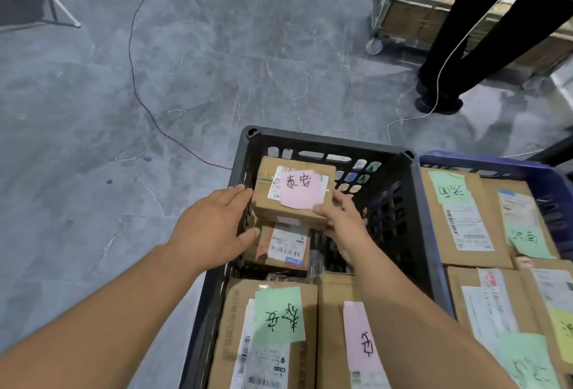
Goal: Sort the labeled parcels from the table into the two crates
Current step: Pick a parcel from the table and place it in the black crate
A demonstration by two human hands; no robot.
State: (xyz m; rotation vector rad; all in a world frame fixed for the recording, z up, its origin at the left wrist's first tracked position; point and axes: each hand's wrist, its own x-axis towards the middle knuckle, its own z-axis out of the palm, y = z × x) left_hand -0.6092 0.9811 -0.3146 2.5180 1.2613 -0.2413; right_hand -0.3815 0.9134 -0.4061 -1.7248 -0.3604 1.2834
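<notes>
Now the pink-noted brown cardboard parcel (294,199) is inside the black slatted plastic crate (325,141); your left hand (210,227) presses its end straight-fingered, your right hand (338,219) pinches a corner; likely light, stiff; clamp opposite ends.

1. Black crate (417,202): slatted plastic, open-topped.
2. Pink-noted parcel (294,199): small brown carton, level, in the black crate's far-left corner, above another labelled carton.
3. Blue crate (483,162): touching the black crate's right side, packed with cartons.
</notes>
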